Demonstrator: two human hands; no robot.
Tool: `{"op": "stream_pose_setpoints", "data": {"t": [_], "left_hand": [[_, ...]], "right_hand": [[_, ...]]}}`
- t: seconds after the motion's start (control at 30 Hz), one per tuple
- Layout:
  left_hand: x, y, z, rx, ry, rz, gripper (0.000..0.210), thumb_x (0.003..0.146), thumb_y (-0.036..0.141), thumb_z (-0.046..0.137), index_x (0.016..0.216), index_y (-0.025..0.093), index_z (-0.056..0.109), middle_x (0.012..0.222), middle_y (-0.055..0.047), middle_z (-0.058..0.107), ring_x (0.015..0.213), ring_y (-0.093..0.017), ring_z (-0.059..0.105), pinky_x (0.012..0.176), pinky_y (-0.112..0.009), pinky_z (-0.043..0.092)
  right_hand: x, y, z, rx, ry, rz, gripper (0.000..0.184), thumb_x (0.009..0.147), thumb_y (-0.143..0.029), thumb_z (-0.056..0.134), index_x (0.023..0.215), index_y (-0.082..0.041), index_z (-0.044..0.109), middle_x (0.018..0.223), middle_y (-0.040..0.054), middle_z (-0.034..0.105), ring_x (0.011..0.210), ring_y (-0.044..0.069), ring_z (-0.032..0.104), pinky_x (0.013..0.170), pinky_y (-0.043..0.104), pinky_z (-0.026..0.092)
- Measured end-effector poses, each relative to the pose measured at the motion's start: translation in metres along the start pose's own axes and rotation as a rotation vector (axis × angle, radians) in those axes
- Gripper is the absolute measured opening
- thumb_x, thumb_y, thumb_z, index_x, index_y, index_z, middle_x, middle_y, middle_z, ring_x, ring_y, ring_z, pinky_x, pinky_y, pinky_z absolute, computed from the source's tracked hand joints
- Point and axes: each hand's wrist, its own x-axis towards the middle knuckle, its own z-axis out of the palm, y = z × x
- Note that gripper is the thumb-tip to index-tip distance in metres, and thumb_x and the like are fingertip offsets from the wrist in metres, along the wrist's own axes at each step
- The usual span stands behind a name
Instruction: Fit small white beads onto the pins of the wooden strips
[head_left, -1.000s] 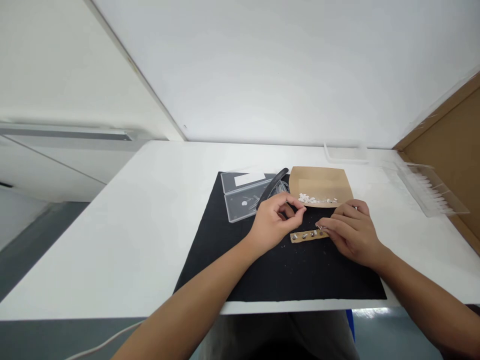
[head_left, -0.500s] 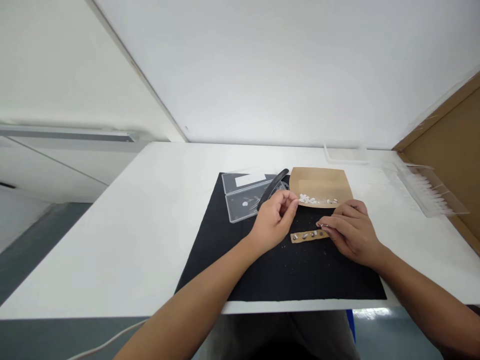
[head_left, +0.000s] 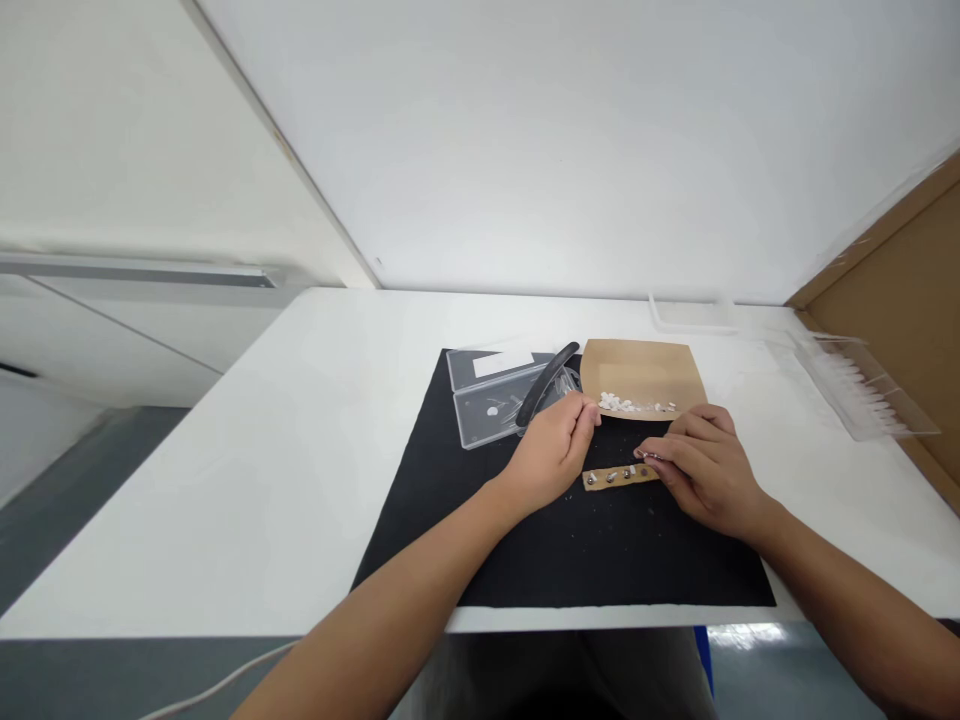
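Note:
My left hand (head_left: 553, 447) is closed, its fingertips at the front left corner of a brown paper tray (head_left: 641, 365). Whatever those fingers hold, if anything, is hidden. Small white pieces (head_left: 616, 402), looking like nail tips, lie along the tray's near side. Between thumb and fingers of my right hand (head_left: 701, 465) is a small shiny silver piece (head_left: 648, 455), too small to name. It is above the right part of a cardboard strip (head_left: 619, 476) that carries several small metal studs with white bits. My right hand covers the strip's right end.
On the black mat (head_left: 480, 540) an opened clear plastic case (head_left: 480, 415) lies left of the tray, with a curved black file (head_left: 547, 385) across it. A clear container (head_left: 691, 313) stands behind; a clear box (head_left: 847, 385) of white rows sits right, by a cardboard panel (head_left: 900, 290).
My left hand's fingers have curled further closed at the tray's corner. My right hand stays in nearly the same place with the silver piece. The whole view has shifted slightly.

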Motion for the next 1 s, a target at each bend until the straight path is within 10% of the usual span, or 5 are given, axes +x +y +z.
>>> {"op": "stream_pose_setpoints", "data": {"t": [1.0], "left_hand": [[-0.0014,-0.0064,0.0004,0.363,-0.110,0.261,0.012,0.110,0.028,0.051,0.107,0.019,0.059,0.093,-0.002,0.069,0.074,-0.015,0.067,0.064,-0.025,0.048]], "right_hand": [[0.0026,-0.0016,-0.0012,0.005,-0.013,0.008,0.011,0.103,-0.015,0.062,0.110,-0.022,0.067,0.081,-0.0015,0.070,0.077,0.017,0.059,0.089,0.040,0.039]]}}
